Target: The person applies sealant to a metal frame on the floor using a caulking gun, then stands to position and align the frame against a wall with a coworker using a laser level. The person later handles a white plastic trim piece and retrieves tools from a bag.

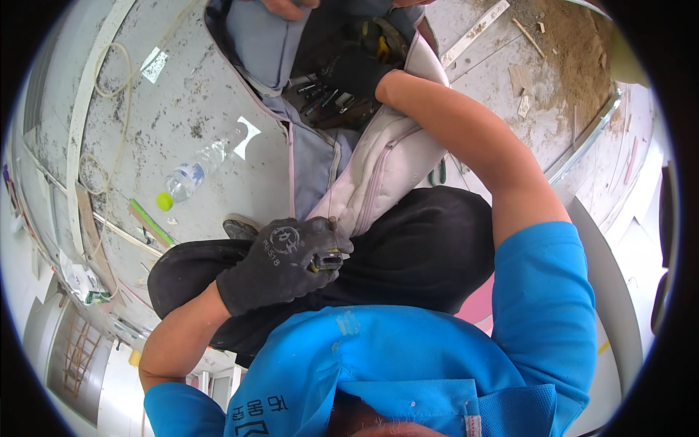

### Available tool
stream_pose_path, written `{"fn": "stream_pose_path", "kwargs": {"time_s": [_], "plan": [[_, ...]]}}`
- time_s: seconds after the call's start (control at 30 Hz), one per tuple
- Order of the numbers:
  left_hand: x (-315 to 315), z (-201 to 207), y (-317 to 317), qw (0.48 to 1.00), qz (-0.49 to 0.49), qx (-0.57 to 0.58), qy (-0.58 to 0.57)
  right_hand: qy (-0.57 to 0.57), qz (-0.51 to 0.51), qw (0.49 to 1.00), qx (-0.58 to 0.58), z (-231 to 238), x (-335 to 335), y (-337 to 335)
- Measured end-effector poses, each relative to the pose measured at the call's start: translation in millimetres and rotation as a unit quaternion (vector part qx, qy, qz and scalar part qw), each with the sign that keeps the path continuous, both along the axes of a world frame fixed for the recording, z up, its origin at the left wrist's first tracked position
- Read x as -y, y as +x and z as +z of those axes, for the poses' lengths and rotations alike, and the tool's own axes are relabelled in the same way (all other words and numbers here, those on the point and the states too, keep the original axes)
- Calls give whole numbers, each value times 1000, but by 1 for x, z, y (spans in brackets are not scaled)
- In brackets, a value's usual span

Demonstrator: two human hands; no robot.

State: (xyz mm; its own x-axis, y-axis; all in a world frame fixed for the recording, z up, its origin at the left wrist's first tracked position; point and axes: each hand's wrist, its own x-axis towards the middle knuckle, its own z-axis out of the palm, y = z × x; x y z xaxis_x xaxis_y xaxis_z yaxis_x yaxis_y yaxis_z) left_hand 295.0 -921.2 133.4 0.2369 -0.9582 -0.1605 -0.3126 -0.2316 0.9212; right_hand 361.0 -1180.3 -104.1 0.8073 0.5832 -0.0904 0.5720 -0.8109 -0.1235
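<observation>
My left hand point(277, 266), in a black work glove, is closed around a tool with a black-and-yellow handle point(327, 261) above my lap. A thin piece stands up by the fingers; the tool's exact kind does not show. My right hand point(355, 73), gloved in black too, reaches into an unzipped grey-and-pale-pink tool bag point(386, 156). Its fingers are mostly hidden against the dark inside. Just below that hand, several small tools and bits point(328, 98) lie in the bag. Beyond it, a yellow-and-black item point(383, 48) is partly visible.
Another person's hand point(285, 7) rests at the bag's far edge. On the dirty floor to the left lie a plastic bottle point(186, 180) with a green cap, a loose cable point(124, 124) and a green strip point(151, 222). Brown dirt point(571, 54) and a metal strip point(586, 138) are at right.
</observation>
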Motion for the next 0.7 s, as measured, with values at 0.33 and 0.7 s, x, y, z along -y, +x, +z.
{"fn": "stream_pose_path", "kwargs": {"time_s": [0.33,0.7], "plan": [[-9,-1,-3,998,-32,6,48,139,-253,953,-98,23,42,15],[-12,-6,-4,995,-58,37,73,271,-383,882,-45,-1,39,16]]}}
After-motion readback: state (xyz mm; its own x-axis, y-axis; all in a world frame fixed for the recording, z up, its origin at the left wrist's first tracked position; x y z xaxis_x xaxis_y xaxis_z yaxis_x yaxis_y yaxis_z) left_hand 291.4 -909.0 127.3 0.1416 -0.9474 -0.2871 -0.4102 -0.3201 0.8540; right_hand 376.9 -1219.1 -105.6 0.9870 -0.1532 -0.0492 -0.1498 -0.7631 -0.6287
